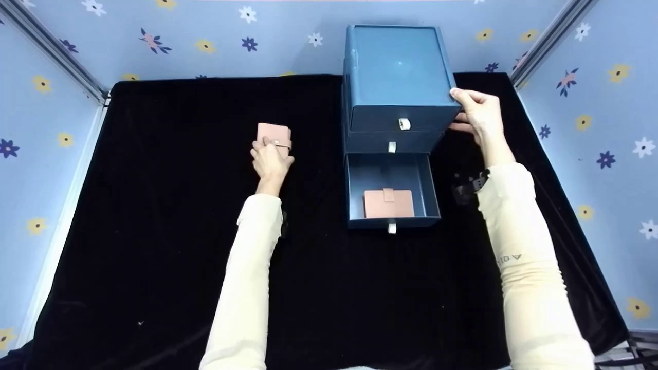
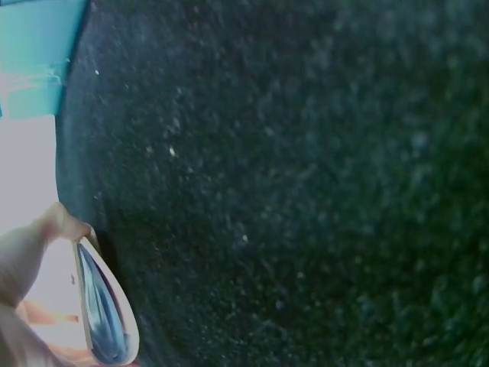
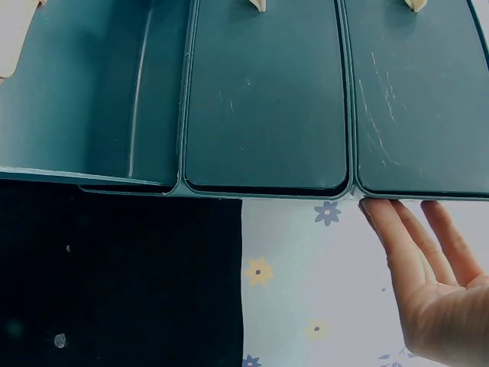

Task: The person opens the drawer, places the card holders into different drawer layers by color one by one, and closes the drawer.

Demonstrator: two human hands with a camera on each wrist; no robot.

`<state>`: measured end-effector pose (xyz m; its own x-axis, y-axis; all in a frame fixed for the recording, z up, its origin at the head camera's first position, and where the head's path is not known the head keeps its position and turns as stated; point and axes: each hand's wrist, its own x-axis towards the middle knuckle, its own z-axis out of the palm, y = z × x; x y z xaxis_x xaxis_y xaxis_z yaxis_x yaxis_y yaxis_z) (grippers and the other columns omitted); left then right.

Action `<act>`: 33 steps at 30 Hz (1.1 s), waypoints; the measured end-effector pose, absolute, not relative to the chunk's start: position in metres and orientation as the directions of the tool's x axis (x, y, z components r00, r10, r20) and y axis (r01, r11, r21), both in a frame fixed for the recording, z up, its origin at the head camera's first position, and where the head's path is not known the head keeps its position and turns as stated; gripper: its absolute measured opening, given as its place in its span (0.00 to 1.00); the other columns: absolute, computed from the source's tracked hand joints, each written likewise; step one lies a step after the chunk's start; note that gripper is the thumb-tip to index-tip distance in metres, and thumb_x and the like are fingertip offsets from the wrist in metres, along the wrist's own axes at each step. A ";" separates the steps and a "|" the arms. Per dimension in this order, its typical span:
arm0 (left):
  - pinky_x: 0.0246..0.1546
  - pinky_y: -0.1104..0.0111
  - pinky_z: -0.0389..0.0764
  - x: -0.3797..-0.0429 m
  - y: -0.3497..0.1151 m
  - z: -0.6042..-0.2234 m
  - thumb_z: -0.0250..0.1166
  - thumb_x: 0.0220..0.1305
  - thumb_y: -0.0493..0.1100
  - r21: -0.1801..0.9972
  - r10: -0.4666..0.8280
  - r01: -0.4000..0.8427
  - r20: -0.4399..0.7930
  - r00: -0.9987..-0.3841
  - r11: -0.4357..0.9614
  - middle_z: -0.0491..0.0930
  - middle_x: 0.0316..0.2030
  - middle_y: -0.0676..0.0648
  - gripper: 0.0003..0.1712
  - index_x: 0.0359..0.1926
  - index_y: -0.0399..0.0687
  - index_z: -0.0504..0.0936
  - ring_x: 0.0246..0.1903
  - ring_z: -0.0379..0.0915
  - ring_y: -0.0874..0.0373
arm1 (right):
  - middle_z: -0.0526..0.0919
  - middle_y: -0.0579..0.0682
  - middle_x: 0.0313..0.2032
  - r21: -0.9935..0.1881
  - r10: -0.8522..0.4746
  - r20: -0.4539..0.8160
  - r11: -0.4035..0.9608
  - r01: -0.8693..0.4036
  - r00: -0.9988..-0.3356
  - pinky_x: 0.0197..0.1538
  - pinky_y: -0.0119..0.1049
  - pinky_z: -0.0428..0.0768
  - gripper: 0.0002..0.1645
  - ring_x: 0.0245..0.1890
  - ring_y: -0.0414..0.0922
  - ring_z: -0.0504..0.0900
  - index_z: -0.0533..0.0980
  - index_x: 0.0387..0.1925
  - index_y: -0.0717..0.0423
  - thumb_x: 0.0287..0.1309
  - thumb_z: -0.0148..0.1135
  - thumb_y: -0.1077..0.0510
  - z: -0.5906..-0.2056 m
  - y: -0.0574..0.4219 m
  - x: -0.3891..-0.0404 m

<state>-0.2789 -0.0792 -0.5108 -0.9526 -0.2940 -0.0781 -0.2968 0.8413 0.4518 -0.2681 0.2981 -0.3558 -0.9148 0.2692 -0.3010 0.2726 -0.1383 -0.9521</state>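
Note:
A pink card wallet (image 1: pixel 273 132) with a snap strap lies over the black cloth left of the cabinet. My left hand (image 1: pixel 271 163) grips it, with thumb and fingers around its edges; clear sleeves show inside the fold in the left wrist view. On the right stands a blue three-drawer cabinet (image 1: pixel 401 67), its bottom drawer (image 1: pixel 385 172) pulled out. Inside that drawer, near the front, sits another pink wallet (image 1: pixel 388 208) with a flap tab. My right hand (image 1: pixel 482 115) touches the cabinet's upper right side, its fingers (image 3: pixel 397 237) extended against the wall.
The two upper drawers are closed, each with a small white pull tab (image 1: pixel 404 124). Black cloth (image 1: pixel 180 205) covers the table. Flowered blue panels (image 1: pixel 288 41) stand behind it and along both sides, joined by metal rails (image 1: pixel 56 46).

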 end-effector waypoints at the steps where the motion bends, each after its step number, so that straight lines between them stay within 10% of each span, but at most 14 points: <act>1: 0.45 0.55 0.71 -0.277 -0.079 -0.509 0.68 0.43 0.51 0.453 -0.292 -0.296 -0.081 -0.953 0.841 0.58 0.55 0.31 0.48 0.62 0.34 0.58 0.53 0.59 0.40 | 0.80 0.52 0.24 -0.951 0.269 -0.304 -0.138 0.275 -0.914 0.23 0.37 0.79 0.22 0.20 0.45 0.81 0.78 0.41 0.59 0.41 0.70 0.54 -0.356 0.298 -0.268; 33: 0.38 0.52 0.74 -0.204 -0.061 -0.439 0.71 0.33 0.47 0.549 0.016 0.024 0.020 -1.000 0.835 0.69 0.48 0.37 0.41 0.53 0.38 0.70 0.44 0.68 0.41 | 0.80 0.51 0.27 -0.953 0.268 -0.302 -0.125 0.277 -0.915 0.23 0.36 0.79 0.23 0.21 0.44 0.81 0.78 0.42 0.59 0.42 0.69 0.54 -0.355 0.298 -0.267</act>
<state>-0.2040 -0.0605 -0.4388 -0.9997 0.0159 0.0196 0.0241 0.8354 0.5491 -0.2671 0.2976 -0.3547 -0.9149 0.2683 -0.3016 0.2773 -0.1253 -0.9526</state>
